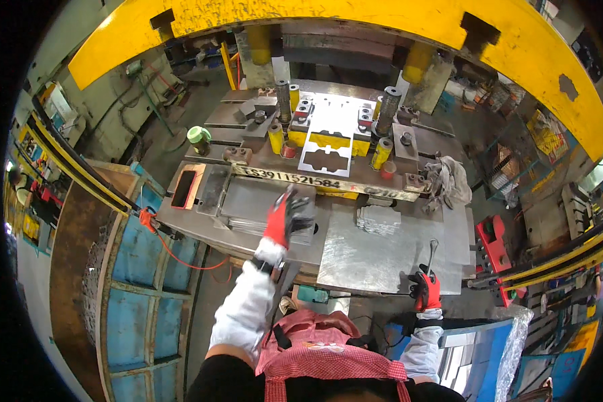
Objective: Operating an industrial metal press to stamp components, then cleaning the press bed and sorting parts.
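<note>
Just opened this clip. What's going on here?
The person's gloved right hand grips a slim metal tool near the right side of a large shiny metal plate. The left hand, fingers apart, is over a stack of metal sheets; contact is unclear. A small pile of cut metal pieces rests on the plate. Beyond, a bright sheet with shaped cutouts lies among yellow posts.

A slim silvery metal tool (432, 256) (its rounded head too small to make out fully) is held with that head pointing forward, while well to its left a stack of grey sheets (251, 203) lies flat, edges slightly uneven.
</note>
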The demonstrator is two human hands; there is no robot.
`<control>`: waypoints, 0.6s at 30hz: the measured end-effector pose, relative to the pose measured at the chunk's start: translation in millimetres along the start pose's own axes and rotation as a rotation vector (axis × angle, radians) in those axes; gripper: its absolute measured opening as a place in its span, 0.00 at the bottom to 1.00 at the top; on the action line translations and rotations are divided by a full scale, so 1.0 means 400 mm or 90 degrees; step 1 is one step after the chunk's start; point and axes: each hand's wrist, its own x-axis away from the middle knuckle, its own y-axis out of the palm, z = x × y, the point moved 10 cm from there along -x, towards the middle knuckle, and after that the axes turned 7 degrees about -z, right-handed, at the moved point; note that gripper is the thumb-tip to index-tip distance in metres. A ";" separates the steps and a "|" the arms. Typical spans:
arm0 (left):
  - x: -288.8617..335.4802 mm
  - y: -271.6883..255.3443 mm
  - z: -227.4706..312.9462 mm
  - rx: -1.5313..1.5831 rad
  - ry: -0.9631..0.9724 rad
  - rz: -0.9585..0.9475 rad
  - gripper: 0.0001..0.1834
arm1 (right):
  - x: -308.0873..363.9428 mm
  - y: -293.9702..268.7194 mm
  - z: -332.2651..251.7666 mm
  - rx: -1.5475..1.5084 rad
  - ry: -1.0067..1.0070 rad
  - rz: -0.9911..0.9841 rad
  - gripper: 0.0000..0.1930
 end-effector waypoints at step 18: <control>0.174 -0.415 -0.164 -1.249 -0.251 0.147 0.38 | -0.078 -0.068 0.101 -0.289 0.004 -0.126 0.16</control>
